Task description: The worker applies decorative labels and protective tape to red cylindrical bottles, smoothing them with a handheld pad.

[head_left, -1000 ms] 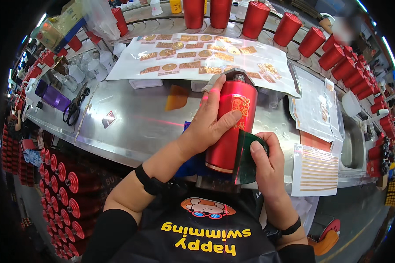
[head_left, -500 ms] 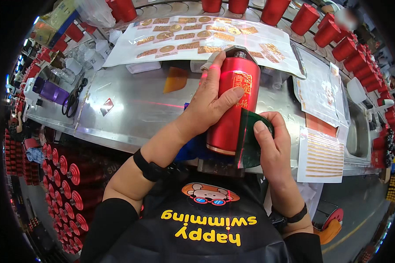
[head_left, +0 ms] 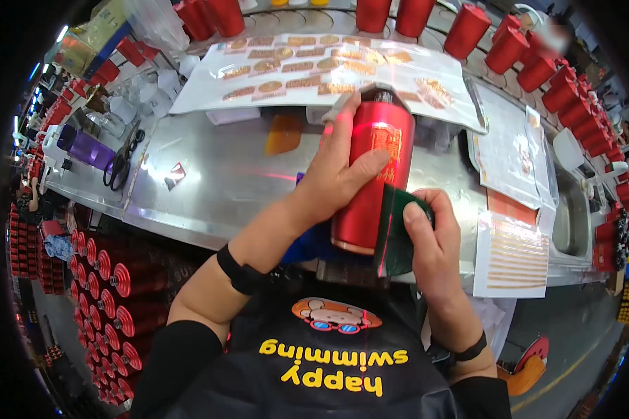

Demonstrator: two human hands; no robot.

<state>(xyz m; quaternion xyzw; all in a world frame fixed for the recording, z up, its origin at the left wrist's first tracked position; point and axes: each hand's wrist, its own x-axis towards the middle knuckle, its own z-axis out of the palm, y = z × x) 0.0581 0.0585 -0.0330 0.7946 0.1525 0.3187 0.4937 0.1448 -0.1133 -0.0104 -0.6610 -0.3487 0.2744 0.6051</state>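
A red metallic bottle (head_left: pixel 358 227) with gold lettering leans at a slight tilt in front of me, over the table's near edge. My left hand (head_left: pixel 332 171) is wrapped round its left side, with the thumb across the front by the lettering; some fingers are hidden behind it. A bit of pale cloth or glove shows at those fingertips. Between thumb and fingers, my right hand (head_left: pixel 435 234) pinches a dark green flat scraper (head_left: pixel 393 241). The scraper's straight edge lies against the bottle's lower right side, below the lettering. Something blue (head_left: pixel 307 244) sits under the bottle.
A sheet of gold stickers (head_left: pixel 300 91) spans the back of the metal table (head_left: pixel 210 181). Left lie an amber scraper (head_left: pixel 284 136), black-handled scissors (head_left: pixel 122 167) and a purple bottle (head_left: pixel 87 148). Right are a sheet of gold strips (head_left: pixel 514 255) and a sink (head_left: pixel 572 234). Red bottles (head_left: pixel 467 31) line the conveyor behind.
The red bottles on the conveyor have shifted left. My view has tilted slightly, so the table sits lower in it. Both hands keep the same hold on bottle and scraper.
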